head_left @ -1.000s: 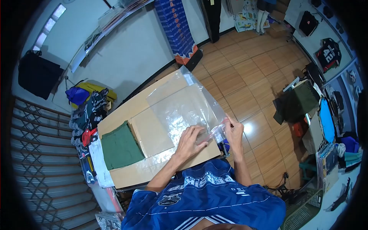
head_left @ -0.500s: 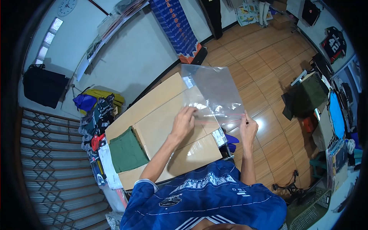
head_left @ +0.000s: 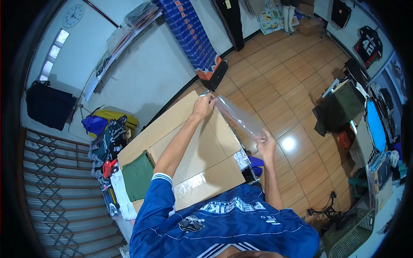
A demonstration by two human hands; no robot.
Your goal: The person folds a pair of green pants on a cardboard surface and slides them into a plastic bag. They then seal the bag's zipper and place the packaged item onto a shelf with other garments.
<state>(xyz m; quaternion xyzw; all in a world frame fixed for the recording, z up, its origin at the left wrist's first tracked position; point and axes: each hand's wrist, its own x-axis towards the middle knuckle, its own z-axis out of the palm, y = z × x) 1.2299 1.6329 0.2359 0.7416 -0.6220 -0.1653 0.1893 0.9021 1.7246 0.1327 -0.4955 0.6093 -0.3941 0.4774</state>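
Observation:
A clear plastic bag [head_left: 241,118] is stretched between my two hands beyond the cardboard's right edge, over the tiled floor. My left hand [head_left: 204,106] is closed on one corner of it, near the far end of the cardboard sheet [head_left: 189,148]. My right hand [head_left: 266,145] pinches the opposite corner, nearer to me. A reddish line runs along the bag's edge. On the left part of the cardboard lies a folded dark green cloth [head_left: 137,175], apart from both hands.
Heaped clothes [head_left: 109,142] and a yellow-and-blue bundle [head_left: 114,120] stand left of the cardboard. A blue patterned column [head_left: 189,38] rises behind. At right, a crowded rack holds a dark green garment [head_left: 342,107]; a green plastic basket [head_left: 350,234] sits at lower right.
My left hand has moved up and away from the cardboard's middle to its far edge. The bag has swung off the cardboard and now looks narrower. My right hand has shifted slightly left and down.

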